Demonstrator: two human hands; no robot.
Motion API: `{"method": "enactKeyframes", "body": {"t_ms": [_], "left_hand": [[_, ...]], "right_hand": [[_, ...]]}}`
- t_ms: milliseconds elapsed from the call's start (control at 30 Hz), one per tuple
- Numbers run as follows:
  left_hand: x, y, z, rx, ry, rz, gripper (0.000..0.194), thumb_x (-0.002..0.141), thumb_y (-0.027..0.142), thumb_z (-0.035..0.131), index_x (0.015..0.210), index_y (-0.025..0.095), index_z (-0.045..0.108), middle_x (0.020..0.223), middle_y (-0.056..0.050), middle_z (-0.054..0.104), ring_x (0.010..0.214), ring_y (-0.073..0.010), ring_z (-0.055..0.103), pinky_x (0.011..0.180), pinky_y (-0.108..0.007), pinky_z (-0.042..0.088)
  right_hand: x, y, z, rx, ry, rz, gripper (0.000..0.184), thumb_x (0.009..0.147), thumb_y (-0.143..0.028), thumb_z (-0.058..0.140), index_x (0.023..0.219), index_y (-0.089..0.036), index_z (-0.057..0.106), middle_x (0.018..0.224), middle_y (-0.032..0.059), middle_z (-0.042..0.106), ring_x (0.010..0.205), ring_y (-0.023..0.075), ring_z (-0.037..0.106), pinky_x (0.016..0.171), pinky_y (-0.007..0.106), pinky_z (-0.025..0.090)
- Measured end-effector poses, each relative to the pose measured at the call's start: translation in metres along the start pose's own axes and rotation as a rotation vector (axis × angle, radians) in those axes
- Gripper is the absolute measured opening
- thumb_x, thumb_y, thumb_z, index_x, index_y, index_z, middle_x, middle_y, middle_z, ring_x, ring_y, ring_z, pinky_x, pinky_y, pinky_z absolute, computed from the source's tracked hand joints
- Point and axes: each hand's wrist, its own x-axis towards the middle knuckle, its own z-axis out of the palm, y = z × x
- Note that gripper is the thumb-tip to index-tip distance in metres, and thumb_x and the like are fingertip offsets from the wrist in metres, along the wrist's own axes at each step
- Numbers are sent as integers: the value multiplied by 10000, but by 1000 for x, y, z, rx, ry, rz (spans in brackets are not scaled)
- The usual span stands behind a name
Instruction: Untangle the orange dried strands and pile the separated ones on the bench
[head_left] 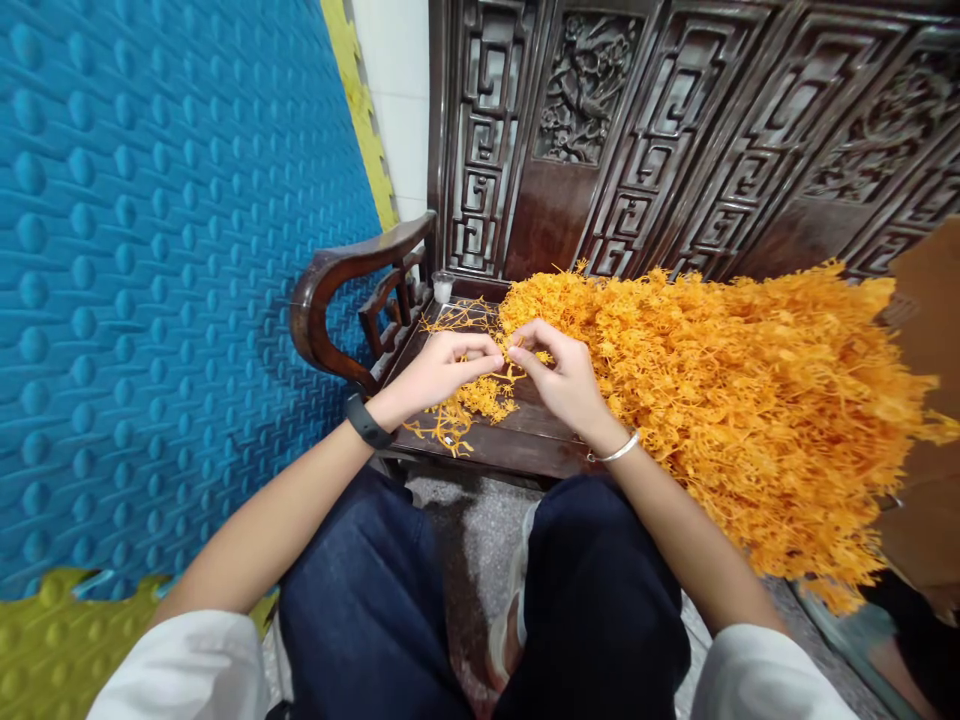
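My left hand (453, 366) and my right hand (556, 378) meet over the dark wooden bench, fingertips pinched close together. Between them is a thin orange plastic plant sprig (511, 374), its stem partly hidden by the fingers. Both hands appear closed on it. Beneath and beside my left hand lie loose orange sprigs (480, 398) and bare branching stems (442, 432). Right of my right hand rises a large heap of orange plastic foliage (720, 390).
A carved bench back (555, 210) stands behind, with a curved armrest (322, 290) on the left. A small translucent cup (443, 288) sits in the bench corner. Blue foam matting (172, 280) covers the left side. Brown cardboard (930, 300) is at far right.
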Motion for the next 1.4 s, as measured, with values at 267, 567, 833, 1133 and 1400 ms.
{"method": "enactKeyframes", "body": {"t_ms": [267, 567, 833, 1133, 1400], "left_hand": [[-19, -1, -19, -64, 108, -56, 205, 808, 329, 593, 759, 136, 641, 487, 46, 464, 464, -65, 408, 484, -194, 324], [-6, -20, -26, -265, 343, -163, 139, 750, 244, 580, 694, 124, 621, 551, -2, 588, 529, -104, 562, 542, -217, 441], [-1, -15, -18, -396, 336, -286, 36, 741, 177, 538, 734, 142, 540, 542, -3, 598, 487, -124, 587, 470, -224, 473], [1, -13, -12, -387, 369, -296, 48, 726, 117, 544, 711, 146, 508, 538, 18, 583, 464, -106, 569, 457, -223, 487], [3, -15, -7, -456, 434, -274, 75, 718, 139, 613, 748, 119, 547, 572, 14, 616, 485, -52, 560, 490, -150, 424]], "right_hand": [[9, 87, -49, -96, 388, 203, 126, 751, -309, 631, 759, -186, 603, 708, 22, 604, 646, 155, 554, 630, 312, 444], [0, 116, 1, -62, -289, 420, 106, 658, -243, 691, 701, -152, 660, 603, 3, 614, 578, 131, 533, 608, 275, 438], [-1, 112, 16, -124, -316, 481, 83, 653, -202, 694, 695, -143, 653, 585, -7, 608, 549, 112, 526, 591, 251, 429], [2, 74, 14, 83, -133, 311, 131, 769, -269, 613, 824, -156, 650, 804, 50, 685, 707, 146, 599, 729, 303, 482], [-7, -11, 27, 29, -110, -77, 218, 763, -377, 690, 832, -207, 572, 793, 4, 574, 715, 131, 518, 670, 273, 432]]}}
